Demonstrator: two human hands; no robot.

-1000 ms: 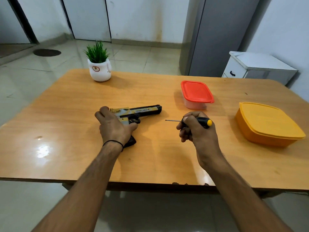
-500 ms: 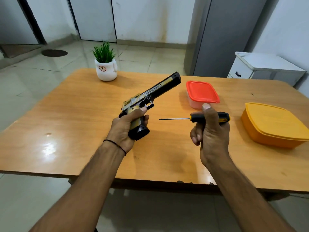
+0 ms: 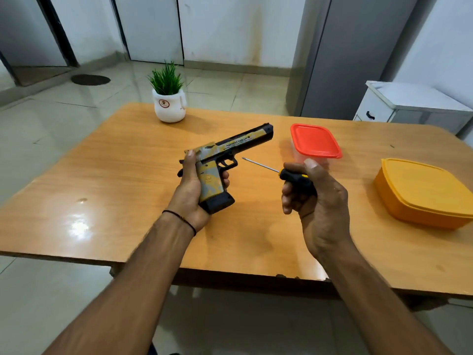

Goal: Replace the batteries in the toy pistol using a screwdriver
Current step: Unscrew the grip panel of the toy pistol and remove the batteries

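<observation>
Glossy wood table; plastic toy pistol; metal screwdriver shaft

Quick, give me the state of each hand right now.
Left hand: closed around the grip of the toy pistol, held up off the table.
Right hand: closed around the handle of the screwdriver, tip pointing at the pistol.
</observation>
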